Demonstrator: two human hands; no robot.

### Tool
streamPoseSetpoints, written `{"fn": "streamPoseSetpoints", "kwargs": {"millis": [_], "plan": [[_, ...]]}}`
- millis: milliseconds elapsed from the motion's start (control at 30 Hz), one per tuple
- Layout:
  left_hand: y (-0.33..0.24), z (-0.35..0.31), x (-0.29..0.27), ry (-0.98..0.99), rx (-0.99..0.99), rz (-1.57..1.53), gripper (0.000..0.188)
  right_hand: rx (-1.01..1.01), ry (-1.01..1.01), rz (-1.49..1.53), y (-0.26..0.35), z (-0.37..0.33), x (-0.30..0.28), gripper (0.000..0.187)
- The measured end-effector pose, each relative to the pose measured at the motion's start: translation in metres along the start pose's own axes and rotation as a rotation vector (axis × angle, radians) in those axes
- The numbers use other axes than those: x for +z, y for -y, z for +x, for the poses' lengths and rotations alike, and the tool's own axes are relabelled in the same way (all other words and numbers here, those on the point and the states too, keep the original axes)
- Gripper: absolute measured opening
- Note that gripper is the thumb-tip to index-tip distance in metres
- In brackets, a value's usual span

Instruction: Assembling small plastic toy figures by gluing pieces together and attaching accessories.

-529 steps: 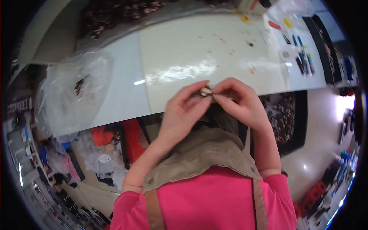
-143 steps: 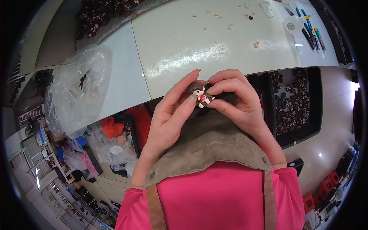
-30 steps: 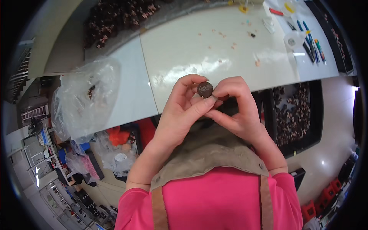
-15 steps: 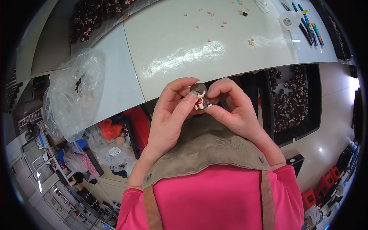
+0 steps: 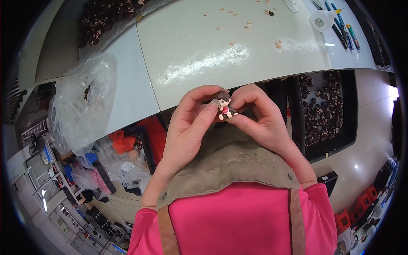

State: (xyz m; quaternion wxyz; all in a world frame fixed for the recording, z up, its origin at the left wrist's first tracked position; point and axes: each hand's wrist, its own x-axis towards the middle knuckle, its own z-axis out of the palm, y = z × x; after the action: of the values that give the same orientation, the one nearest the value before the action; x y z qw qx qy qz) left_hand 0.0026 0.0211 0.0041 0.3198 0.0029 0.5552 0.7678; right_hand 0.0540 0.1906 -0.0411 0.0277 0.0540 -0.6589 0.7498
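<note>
A small figurine [image 5: 225, 109] with dark brown hair, a pale face and a red patch on its front is held between my two hands, just off the table's near edge. My left hand [image 5: 192, 121] grips it at the head and side, thumb in front. From the other side, my right hand [image 5: 258, 112] pinches its lower body between thumb and fingers. Both sets of fingers are closed on it, and its back is hidden.
Small peach-coloured pieces [image 5: 247, 23] lie scattered on the white table [image 5: 191, 42]. A white bottle [image 5: 321, 20] and pens [image 5: 340, 29] are at far right. Clear plastic bags [image 5: 85, 102] hang at left. A black tray [image 5: 352, 114] of dark brown pieces stands at right.
The figurine has turned slightly in my fingers, so its face and red front show more plainly. Both hands stay almost in place, still holding it.
</note>
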Motion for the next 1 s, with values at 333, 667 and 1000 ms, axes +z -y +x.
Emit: {"fn": "streamPoseSetpoints", "kwargs": {"millis": [333,667,1000], "plan": [[-0.0006,0.0006,-0.0032,0.029,0.072,0.148,0.030,-0.062,-0.048,0.023,0.0033,0.0035,0.0032,0.027],[0.0012,0.0016,-0.0059,0.030,0.077,0.162,0.029,-0.078,-0.019,-0.022,0.0015,0.0045,0.0027,0.026],[0.0005,-0.0013,-0.0065,0.008,0.065,0.151,0.028,-0.113,0.003,0.024,-0.0029,0.0050,0.0031,0.026]]}}
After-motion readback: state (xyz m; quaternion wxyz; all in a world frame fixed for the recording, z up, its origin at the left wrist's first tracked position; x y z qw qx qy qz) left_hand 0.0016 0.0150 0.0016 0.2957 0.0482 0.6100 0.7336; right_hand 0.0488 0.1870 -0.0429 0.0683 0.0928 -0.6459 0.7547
